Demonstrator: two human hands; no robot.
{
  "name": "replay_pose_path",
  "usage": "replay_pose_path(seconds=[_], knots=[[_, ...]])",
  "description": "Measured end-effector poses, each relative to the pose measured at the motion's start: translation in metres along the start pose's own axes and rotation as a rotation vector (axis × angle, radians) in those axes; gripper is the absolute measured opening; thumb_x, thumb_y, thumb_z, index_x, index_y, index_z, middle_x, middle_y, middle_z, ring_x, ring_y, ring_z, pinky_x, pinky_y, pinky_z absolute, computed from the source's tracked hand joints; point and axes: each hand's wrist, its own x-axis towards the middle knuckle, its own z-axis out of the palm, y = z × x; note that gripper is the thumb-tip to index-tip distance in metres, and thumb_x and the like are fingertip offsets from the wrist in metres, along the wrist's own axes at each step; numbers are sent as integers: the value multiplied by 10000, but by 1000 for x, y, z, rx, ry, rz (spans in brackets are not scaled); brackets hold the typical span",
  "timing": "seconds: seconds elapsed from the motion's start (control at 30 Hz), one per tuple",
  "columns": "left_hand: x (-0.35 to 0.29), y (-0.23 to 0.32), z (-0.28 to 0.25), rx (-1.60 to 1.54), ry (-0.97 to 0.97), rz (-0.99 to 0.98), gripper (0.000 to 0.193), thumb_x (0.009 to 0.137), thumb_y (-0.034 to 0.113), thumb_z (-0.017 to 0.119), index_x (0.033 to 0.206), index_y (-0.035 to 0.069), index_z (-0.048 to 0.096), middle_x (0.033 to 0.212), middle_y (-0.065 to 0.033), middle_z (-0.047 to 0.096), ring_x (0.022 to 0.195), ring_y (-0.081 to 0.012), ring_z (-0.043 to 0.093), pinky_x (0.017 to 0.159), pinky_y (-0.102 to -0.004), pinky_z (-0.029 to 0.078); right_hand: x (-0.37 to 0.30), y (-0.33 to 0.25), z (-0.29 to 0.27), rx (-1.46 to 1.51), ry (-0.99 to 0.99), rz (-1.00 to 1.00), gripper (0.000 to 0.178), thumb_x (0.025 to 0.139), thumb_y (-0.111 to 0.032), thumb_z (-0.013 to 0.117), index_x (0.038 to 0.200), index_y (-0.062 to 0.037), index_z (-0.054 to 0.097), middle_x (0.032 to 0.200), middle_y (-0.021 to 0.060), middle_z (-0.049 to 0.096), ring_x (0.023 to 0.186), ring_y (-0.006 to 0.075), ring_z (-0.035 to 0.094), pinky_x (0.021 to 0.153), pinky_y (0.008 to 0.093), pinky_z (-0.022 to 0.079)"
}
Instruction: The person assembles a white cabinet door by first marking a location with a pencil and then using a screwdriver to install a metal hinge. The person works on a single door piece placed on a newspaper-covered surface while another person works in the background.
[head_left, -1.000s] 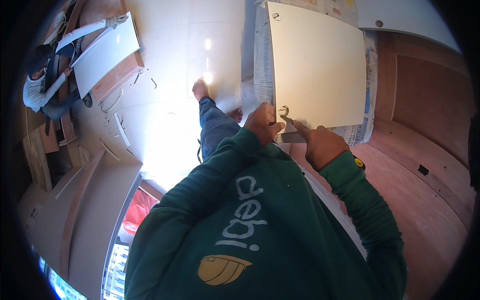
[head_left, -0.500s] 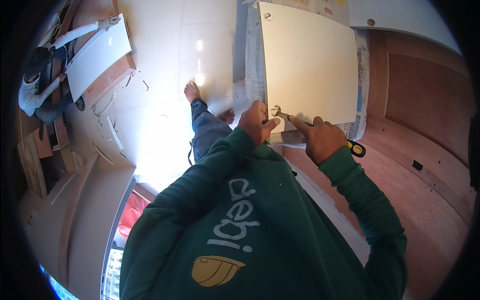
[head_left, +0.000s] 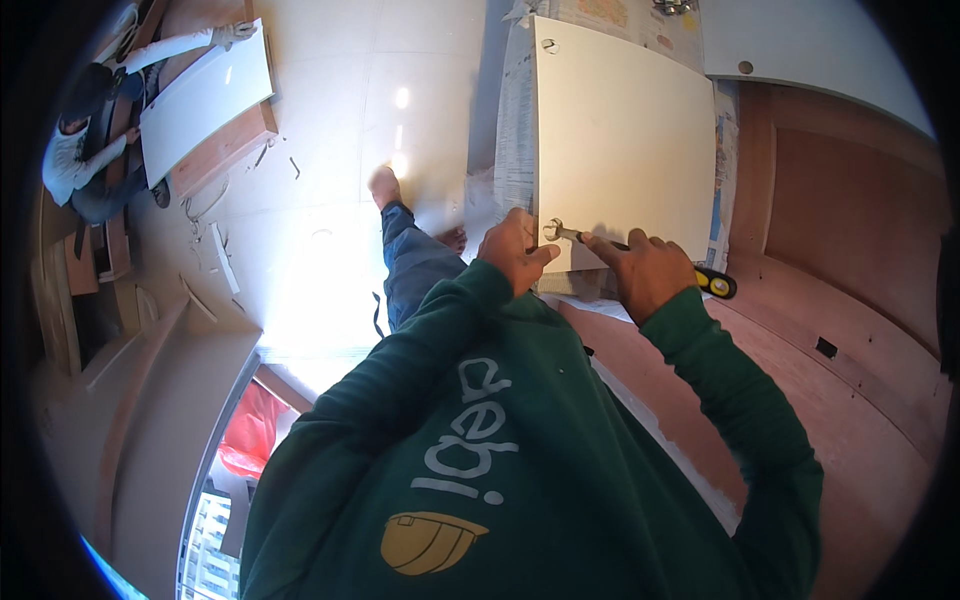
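In front of me a white panel (head_left: 630,140) lies flat, with a round hole (head_left: 550,46) near its far left corner and another round recess at its near left corner. My right hand (head_left: 655,272) is closed around a hand tool with a black and yellow handle (head_left: 716,283). Its index finger stretches along the shaft, and the metal end (head_left: 562,231) meets the recess; its exact kind is unclear. My left hand (head_left: 515,252) is closed on the panel's left edge at that corner, fingers curled and thumb pointing toward the tool's end.
Newspaper (head_left: 515,150) shows under the panel. Another white panel (head_left: 800,40) is at far right, above a reddish wooden frame (head_left: 840,190). Far left, a person (head_left: 85,160) handles a white board (head_left: 210,110). Scraps (head_left: 225,260) litter the floor.
The view has shifted slightly, and the panel shows a little lower. My left thumb has drawn back slightly from the tool's end. Both hands keep their grips.
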Motion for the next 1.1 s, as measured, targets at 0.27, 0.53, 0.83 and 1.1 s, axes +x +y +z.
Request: replay_pose_path(seconds=[0.27,0.53,0.83,1.1], knots=[[2,-1,-1,73,11,51,409,859,241,814,1007,-17,533,847,-110,599,750,-197,566,695,-365,484,35,3,-11,-117,-53,-35,410,985,-205,551,1361,-327,659,926,74,661,822,250,713,740,377,546],[-4,-1,2,2,36,10,413,860,263,809,1002,-14,538,839,-126,603,768,-228,578,713,-383,486,16,-8,-19,-102,-79,-12,318,980,-220,567,1258,-286,708,939,77,683,845,244,728,739,382,557],[0,5,-1,26,-5,-27,455,853,291,812,1056,-30,561,930,-168,644,879,-269,630,804,-393,502,20,-4,-12,-107,14,-21,301,988,-233,572,1248,-278,717,922,82,679,819,247,724,723,387,559],[-1,-3,2,106,7,-1,495,834,340,821,1033,-16,541,956,-163,645,884,-277,625,805,-400,504,24,1,-3,-65,-28,-25,408,991,-219,573,1374,-343,646,922,92,651,813,274,711,732,398,564]])
